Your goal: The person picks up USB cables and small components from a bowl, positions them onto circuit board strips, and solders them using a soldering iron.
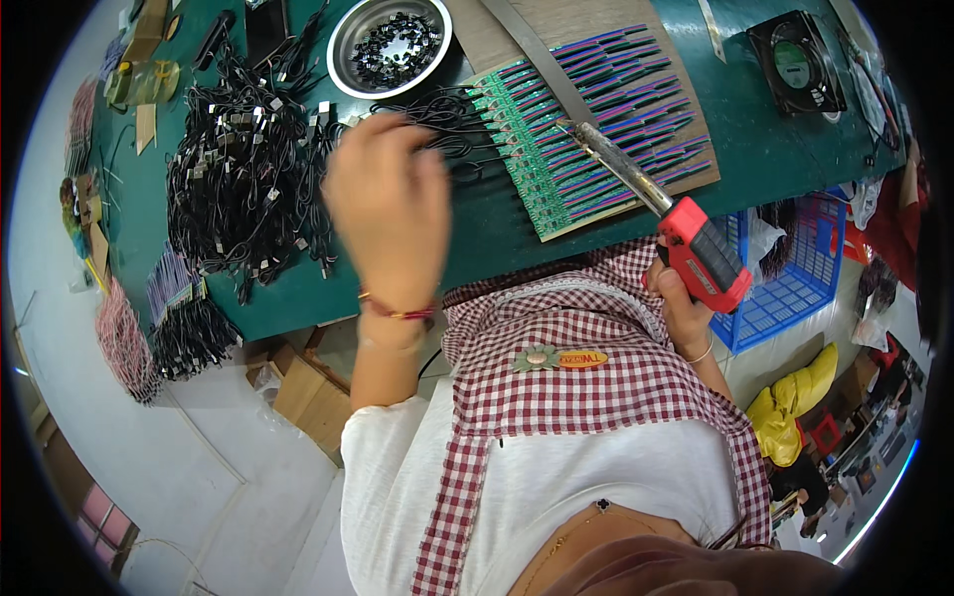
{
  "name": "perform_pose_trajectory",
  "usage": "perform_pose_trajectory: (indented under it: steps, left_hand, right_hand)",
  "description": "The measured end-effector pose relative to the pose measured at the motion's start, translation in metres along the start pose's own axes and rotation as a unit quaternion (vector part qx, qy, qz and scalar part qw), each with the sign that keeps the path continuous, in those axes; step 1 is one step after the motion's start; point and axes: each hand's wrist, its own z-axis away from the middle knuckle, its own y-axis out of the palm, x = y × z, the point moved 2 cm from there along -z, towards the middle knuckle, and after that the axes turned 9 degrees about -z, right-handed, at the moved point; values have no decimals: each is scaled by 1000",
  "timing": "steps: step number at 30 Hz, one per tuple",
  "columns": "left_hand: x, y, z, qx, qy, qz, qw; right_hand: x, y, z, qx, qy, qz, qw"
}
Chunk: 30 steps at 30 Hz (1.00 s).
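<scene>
A red-and-black soldering gun [701,253] with a long metal barrel is gripped in my right hand [686,313], at the table's near edge. Its tip points up and left, over a row of green circuit boards [522,159] with several coloured wires running to the right. A flat metal strip [542,60] lies across those wires. My left hand [388,204] is smeared by motion above the table, close to black cables [437,114] that reach the boards' left side. Whether its fingers hold anything does not show.
A big heap of black cables with metal plugs [243,179] covers the table's left part. Behind my left hand stands a steel bowl [338,50] of small black parts. A small fan [795,62] sits at the far right. A blue crate [790,298] stands below the table's right side.
</scene>
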Motion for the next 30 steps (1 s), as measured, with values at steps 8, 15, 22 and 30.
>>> perform_pose_trajectory:
  steps: [8, 15, 22, 30]
  left_hand:
    - [106, -8, 36, 129, -97, -177, 971]
    - [102, -25, 22, -5, -199, 151, 968]
    - [28, -15, 20, 182, -225, 775, 562]
    - [-16, -15, 25, 145, -113, 699, 691]
  right_hand:
    - [2, 2, -11, -11, 2, 24, 1000]
    - [17, 18, -23, -3, -51, -42, 998]
    - [36, 39, -38, 3, -39, -182, 983]
    - [51, 67, -49, 28, -1, -157, 987]
